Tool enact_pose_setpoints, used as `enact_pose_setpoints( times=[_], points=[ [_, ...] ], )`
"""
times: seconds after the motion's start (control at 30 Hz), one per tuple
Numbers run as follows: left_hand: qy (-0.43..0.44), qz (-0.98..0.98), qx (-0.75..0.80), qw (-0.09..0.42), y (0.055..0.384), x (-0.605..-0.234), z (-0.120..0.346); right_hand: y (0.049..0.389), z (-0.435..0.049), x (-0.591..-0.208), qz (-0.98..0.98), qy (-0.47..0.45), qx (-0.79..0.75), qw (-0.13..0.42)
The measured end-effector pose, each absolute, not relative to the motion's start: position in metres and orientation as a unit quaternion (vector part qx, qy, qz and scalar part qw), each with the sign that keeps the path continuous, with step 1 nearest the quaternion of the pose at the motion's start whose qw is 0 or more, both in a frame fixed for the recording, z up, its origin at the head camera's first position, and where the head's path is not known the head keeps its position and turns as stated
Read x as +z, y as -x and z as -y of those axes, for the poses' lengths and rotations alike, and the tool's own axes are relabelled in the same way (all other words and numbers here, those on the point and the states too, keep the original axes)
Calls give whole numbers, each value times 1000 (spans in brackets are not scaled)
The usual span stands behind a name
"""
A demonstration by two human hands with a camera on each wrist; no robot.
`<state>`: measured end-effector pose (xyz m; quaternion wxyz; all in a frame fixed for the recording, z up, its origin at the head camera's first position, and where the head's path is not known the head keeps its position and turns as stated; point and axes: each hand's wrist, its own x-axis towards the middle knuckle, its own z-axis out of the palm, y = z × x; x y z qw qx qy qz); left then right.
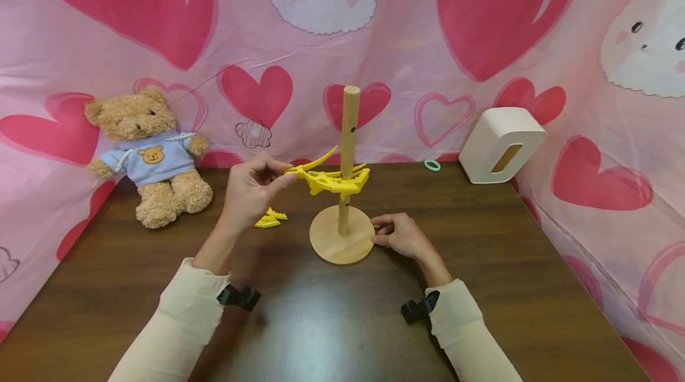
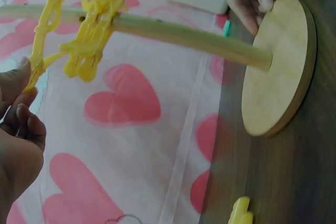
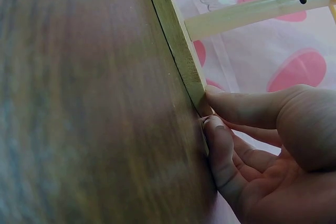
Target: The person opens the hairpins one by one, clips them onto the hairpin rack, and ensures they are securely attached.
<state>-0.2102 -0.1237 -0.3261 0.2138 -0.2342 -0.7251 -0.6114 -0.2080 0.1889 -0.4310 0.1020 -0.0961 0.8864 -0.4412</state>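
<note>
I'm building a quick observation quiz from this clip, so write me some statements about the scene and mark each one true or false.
1. The left hand pinches a yellow plastic piece. True.
2. The wooden post stands upright on a round base. True.
3. The right hand grips the top of the wooden post. False: the right hand holds the edge of the round base.
4. The teddy bear is dressed in red. False: it wears light blue.
5. More yellow pieces lie on the table. True.
6. The white box stands right beside the teddy bear. False: it stands toward the opposite, right-hand end.
</note>
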Motion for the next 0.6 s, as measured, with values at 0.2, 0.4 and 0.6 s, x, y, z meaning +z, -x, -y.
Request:
enact_pose_setpoints(
  times=[0.2, 0.4, 0.6],
  points=[
    [240, 719, -616, 213, 211, -328, 114, 208, -188, -432, -884, 92, -446, 107],
    [254, 714, -613, 223, 211, -327, 104, 209, -189, -432, -886, 89, -442, 110],
    [258, 715, -609, 224, 211, -327, 96, 209, -189, -433, -886, 87, -443, 111]
  ],
)
